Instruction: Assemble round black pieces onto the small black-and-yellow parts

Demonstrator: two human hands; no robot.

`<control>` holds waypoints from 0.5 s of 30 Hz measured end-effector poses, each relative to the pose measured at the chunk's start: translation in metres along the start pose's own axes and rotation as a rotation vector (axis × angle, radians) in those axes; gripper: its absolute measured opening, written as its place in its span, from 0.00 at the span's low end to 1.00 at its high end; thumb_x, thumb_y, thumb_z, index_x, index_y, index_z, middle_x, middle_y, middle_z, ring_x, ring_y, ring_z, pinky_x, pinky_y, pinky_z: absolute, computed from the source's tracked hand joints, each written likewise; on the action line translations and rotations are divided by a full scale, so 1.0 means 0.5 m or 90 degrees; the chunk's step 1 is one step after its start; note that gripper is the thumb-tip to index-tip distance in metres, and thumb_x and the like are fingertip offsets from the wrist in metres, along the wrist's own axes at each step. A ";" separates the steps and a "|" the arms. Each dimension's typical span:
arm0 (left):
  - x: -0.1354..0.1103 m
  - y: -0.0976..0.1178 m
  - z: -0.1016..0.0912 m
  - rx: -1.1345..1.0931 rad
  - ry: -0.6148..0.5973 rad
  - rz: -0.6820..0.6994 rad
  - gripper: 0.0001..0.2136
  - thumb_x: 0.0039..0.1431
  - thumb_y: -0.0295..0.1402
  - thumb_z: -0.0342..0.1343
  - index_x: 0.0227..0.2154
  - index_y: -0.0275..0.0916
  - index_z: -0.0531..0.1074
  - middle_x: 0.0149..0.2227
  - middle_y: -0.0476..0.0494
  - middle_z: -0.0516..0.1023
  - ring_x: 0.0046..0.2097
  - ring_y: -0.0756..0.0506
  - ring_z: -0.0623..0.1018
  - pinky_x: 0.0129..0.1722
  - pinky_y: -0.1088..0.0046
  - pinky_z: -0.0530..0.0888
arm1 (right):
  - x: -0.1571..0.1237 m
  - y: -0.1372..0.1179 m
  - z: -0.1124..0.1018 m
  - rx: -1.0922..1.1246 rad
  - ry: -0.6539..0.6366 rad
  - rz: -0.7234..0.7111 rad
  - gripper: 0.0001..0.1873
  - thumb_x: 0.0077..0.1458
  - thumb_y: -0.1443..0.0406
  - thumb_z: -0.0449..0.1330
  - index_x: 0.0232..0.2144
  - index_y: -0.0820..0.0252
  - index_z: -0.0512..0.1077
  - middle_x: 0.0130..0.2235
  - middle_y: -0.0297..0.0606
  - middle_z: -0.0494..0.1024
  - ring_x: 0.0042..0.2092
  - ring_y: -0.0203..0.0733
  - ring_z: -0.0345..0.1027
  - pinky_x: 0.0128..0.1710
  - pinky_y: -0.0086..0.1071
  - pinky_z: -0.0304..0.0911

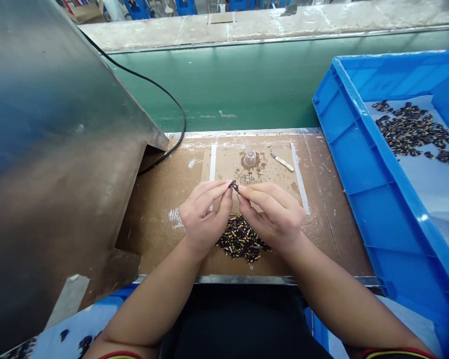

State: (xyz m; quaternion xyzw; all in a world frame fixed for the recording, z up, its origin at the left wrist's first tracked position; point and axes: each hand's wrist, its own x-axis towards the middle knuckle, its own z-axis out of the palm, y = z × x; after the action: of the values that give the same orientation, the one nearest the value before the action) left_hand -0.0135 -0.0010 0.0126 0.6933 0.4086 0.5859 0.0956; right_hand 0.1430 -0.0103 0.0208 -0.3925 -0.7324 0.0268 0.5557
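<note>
Both hands are up over the middle of the surface, meeting fingertip to fingertip. The left hand has thumb and forefinger pinched tight on a small dark part, and the right hand comes in from the other side, its fingers closed on the same piece. The part sits between the two sets of fingertips, lifted clear of the cardboard.

Right under the hands, on the near side, lies a pile of dark and yellow parts, partly hidden by the wrists. Just beyond the hands there's a small clear cap sitting in a brown stain, and to its right a little pale-handled tool lying flat. Two white strips frame that patch, one on the left, one on the right.

Over on the right, a blue crate holds a scatter of more dark parts. On the left a big metal panel leans in, with a black cable running behind it across the green belt at the far side.
</note>
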 end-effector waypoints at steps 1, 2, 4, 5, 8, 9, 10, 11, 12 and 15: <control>0.000 -0.001 -0.001 0.005 -0.001 0.007 0.15 0.55 0.17 0.63 0.43 0.41 0.79 0.42 0.45 0.83 0.42 0.46 0.83 0.43 0.65 0.82 | 0.000 -0.001 0.000 0.002 0.001 -0.001 0.15 0.58 0.74 0.66 0.47 0.56 0.78 0.40 0.36 0.84 0.39 0.38 0.79 0.40 0.33 0.78; 0.000 -0.002 -0.002 0.009 -0.001 0.013 0.16 0.55 0.17 0.64 0.43 0.41 0.79 0.42 0.46 0.83 0.42 0.46 0.83 0.43 0.66 0.82 | 0.000 -0.001 0.000 0.004 0.002 -0.003 0.15 0.58 0.75 0.66 0.46 0.56 0.78 0.40 0.37 0.84 0.39 0.38 0.79 0.40 0.33 0.78; 0.001 -0.003 -0.002 0.015 0.003 0.024 0.16 0.54 0.16 0.64 0.42 0.41 0.79 0.41 0.46 0.84 0.41 0.46 0.83 0.42 0.66 0.82 | 0.002 -0.003 0.001 0.009 0.007 -0.009 0.15 0.57 0.75 0.67 0.46 0.57 0.78 0.39 0.38 0.84 0.39 0.38 0.79 0.39 0.33 0.78; 0.001 -0.004 -0.003 0.016 0.008 0.028 0.16 0.53 0.16 0.64 0.42 0.41 0.79 0.41 0.46 0.84 0.41 0.46 0.83 0.42 0.66 0.82 | 0.002 -0.004 0.002 0.011 0.010 -0.012 0.15 0.57 0.75 0.67 0.45 0.57 0.78 0.39 0.38 0.84 0.39 0.38 0.79 0.39 0.33 0.78; 0.001 -0.003 -0.003 0.015 0.028 0.031 0.15 0.52 0.17 0.65 0.40 0.40 0.79 0.39 0.46 0.84 0.39 0.46 0.83 0.40 0.66 0.82 | 0.003 -0.008 0.003 0.020 0.015 -0.022 0.15 0.56 0.75 0.68 0.45 0.58 0.78 0.39 0.38 0.84 0.39 0.37 0.79 0.40 0.32 0.79; 0.002 -0.002 -0.002 0.014 0.033 0.031 0.14 0.52 0.17 0.65 0.39 0.40 0.79 0.39 0.46 0.83 0.39 0.46 0.83 0.40 0.66 0.81 | 0.002 -0.009 0.003 0.024 0.015 -0.025 0.15 0.56 0.76 0.68 0.45 0.59 0.78 0.39 0.39 0.84 0.39 0.37 0.79 0.40 0.32 0.79; 0.002 -0.001 -0.002 0.012 0.038 0.031 0.14 0.52 0.17 0.64 0.39 0.40 0.79 0.38 0.46 0.83 0.39 0.46 0.82 0.39 0.66 0.81 | 0.001 -0.010 0.003 0.027 0.013 -0.027 0.16 0.56 0.76 0.68 0.45 0.59 0.77 0.39 0.39 0.84 0.39 0.37 0.79 0.41 0.32 0.79; 0.002 0.000 -0.002 0.009 0.041 0.032 0.13 0.52 0.17 0.64 0.38 0.40 0.79 0.38 0.46 0.83 0.39 0.46 0.82 0.39 0.66 0.81 | 0.000 -0.012 0.003 0.029 0.012 -0.028 0.16 0.56 0.76 0.68 0.46 0.59 0.77 0.40 0.38 0.84 0.40 0.37 0.79 0.41 0.32 0.79; 0.001 0.001 -0.001 0.007 0.044 0.034 0.13 0.52 0.17 0.64 0.38 0.39 0.79 0.38 0.46 0.83 0.38 0.46 0.82 0.39 0.66 0.81 | -0.001 -0.013 0.003 0.030 0.011 -0.028 0.16 0.56 0.76 0.67 0.46 0.58 0.77 0.40 0.38 0.84 0.40 0.37 0.79 0.41 0.32 0.79; 0.000 0.002 0.003 0.002 0.042 0.033 0.14 0.53 0.17 0.64 0.39 0.40 0.79 0.39 0.46 0.83 0.39 0.46 0.82 0.40 0.66 0.81 | -0.002 -0.016 0.003 0.038 0.018 -0.014 0.15 0.57 0.74 0.67 0.46 0.56 0.77 0.40 0.36 0.84 0.39 0.37 0.79 0.40 0.33 0.79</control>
State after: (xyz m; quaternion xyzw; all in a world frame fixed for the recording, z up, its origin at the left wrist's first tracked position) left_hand -0.0120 -0.0010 0.0127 0.6842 0.3943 0.6099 0.0660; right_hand 0.1376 -0.0157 0.0232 -0.3682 -0.7273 0.0372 0.5779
